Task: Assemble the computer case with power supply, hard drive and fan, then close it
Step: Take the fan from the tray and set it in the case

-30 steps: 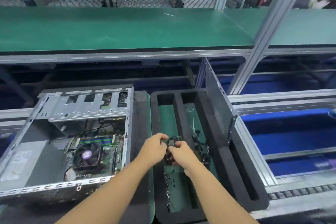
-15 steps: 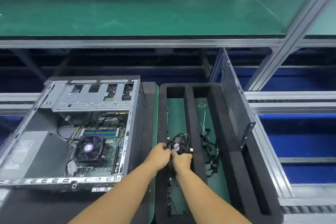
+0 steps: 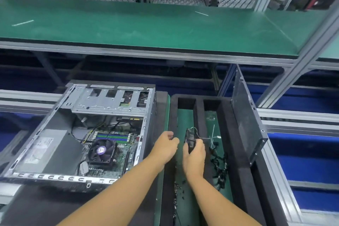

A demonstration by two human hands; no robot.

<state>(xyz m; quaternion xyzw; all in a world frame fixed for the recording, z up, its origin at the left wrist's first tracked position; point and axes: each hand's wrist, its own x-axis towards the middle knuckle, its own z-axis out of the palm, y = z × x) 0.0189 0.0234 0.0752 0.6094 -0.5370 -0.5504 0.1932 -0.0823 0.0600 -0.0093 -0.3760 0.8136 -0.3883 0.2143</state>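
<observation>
The right hand (image 3: 194, 156) gripped a small black fan (image 3: 190, 136), fingers curled round its lower part, and held it edge-on above the left compartment of the black foam tray (image 3: 240, 145). A thin wire ran from the fan towards the right and ended in a white connector (image 3: 218, 136). The left hand (image 3: 166, 149) was just beside it, apart from the fan, with its fingers curled inward; whether it pinched anything could not be told.

The open computer case (image 3: 146, 134) lay on its side on the surface, left of the tray. Inside it sat the grey power supply (image 3: 55, 152) with a pale label, its print too blurred to read. The cooler fan (image 3: 101, 150) on the motherboard carried a round purple sticker, also unreadable, and blue and green memory slots (image 3: 112, 136) lay just behind it.

In the tray, the case's side panel (image 3: 245, 115) stood upright in the rightmost slot. A tangle of black cables (image 3: 219, 163) lay in the middle compartment, and small dark screws (image 3: 178, 187) were scattered in the left one, near the right wrist. A green shelf (image 3: 146, 24) ran above.
</observation>
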